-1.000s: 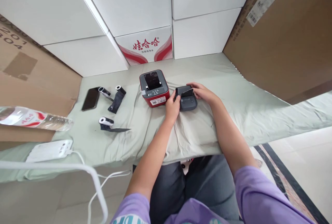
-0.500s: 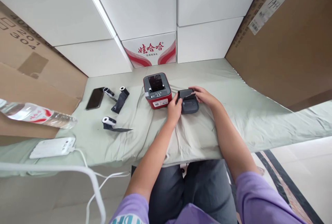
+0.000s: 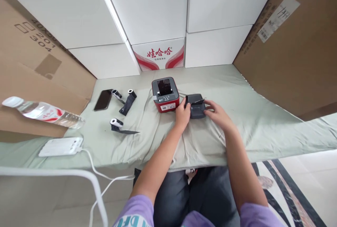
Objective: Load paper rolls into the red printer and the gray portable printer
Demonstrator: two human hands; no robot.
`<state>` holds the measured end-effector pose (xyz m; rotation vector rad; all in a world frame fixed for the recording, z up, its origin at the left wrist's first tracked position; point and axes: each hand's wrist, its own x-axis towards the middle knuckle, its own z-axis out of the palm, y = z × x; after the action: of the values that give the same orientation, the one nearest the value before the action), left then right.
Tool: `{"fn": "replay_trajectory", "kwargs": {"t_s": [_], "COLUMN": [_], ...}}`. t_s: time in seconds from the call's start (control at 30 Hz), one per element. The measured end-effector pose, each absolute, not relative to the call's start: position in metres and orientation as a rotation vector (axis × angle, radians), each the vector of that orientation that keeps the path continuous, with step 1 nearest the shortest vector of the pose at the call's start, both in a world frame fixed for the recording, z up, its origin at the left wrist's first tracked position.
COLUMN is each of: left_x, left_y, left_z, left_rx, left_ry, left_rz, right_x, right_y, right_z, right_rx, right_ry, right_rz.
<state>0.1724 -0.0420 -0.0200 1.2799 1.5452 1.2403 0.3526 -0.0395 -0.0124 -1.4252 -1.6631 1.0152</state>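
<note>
A small dark grey label printer (image 3: 195,106) sits on the pale green cloth (image 3: 237,90), its lid partly raised. My left hand (image 3: 182,112) grips its left side. My right hand (image 3: 216,111) rests against its front right corner, fingers on the casing. Just left of it stands a red and grey printer (image 3: 165,95) with its top open.
Three label rolls with dark tails lie at left: (image 3: 116,124), (image 3: 129,100), (image 3: 116,94). A black phone (image 3: 103,99), a water bottle (image 3: 44,112) and a white power strip (image 3: 61,146) with cable sit farther left. White boxes (image 3: 216,46) and brown cartons (image 3: 289,51) wall the back and sides.
My right hand slid from the back top of the grey printer to its front right corner. The lid looks more raised. The view shifted slightly.
</note>
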Motion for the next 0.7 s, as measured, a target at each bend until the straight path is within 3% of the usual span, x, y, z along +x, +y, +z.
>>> {"fn": "replay_trajectory", "kwargs": {"t_s": [0.07,0.23,0.5,0.7], "left_x": [0.173,0.172,0.172,0.174], "left_y": [-0.042,-0.038,-0.034,-0.046], "left_z": [-0.020,-0.025,-0.034,-0.029], "left_rx": [1.284,1.208,1.142,1.342], "left_ry": [1.535,1.426,1.295,1.235], "left_rz": [1.252,1.290,1.370,1.630], "right_x": [0.336,0.288,0.279,0.287], "right_y": [-0.060,-0.073,-0.054,-0.012], "right_z": [-0.026,-0.033,-0.018,-0.021], "right_rx": [-1.386,-1.777,-1.921,-1.802], "right_ry": [-1.757,-1.655,-1.603,-1.446], "right_rz": [0.823,0.370,0.361,0.270]}}
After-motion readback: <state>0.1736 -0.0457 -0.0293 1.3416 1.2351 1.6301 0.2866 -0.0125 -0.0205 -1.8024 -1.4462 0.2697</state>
